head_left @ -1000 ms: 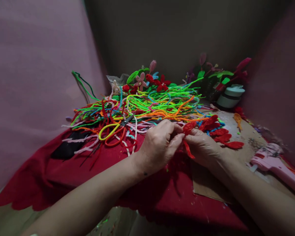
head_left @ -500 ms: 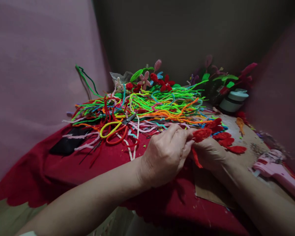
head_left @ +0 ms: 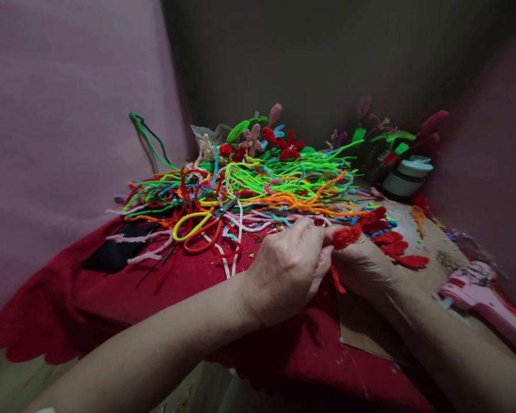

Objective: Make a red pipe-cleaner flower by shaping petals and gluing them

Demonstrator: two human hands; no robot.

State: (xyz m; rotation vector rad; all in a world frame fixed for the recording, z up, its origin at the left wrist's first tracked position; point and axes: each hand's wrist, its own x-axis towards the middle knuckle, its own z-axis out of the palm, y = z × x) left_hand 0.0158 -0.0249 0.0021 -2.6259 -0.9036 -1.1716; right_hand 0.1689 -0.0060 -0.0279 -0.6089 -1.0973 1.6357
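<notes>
My left hand (head_left: pixel 290 267) is closed, its thumb and fingers pinched at the near end of a fuzzy red pipe-cleaner petal (head_left: pixel 346 236). Right beside it, my right hand (head_left: pixel 365 267) is closed round the same red piece; its fingertips are partly hidden behind the left hand. A loose red pipe-cleaner end (head_left: pixel 336 279) hangs down between the two hands. Just beyond my right hand lie more red petals (head_left: pixel 394 245) on the board. Scissors (head_left: pixel 198 226) with yellow and orange handles rest open on the pile to the left.
A heap of coloured pipe cleaners (head_left: pixel 279 183) spreads across the red tablecloth (head_left: pixel 124 321), with finished fuzzy flowers (head_left: pixel 291 146) behind. A black phone (head_left: pixel 112 255) lies at left. To the right are a pink glue gun (head_left: pixel 477 298) and a lidded jar (head_left: pixel 408 176).
The red petal and its hanging end have shifted slightly left between my fingers. Both hands keep nearly the same place, and the view has moved a little.
</notes>
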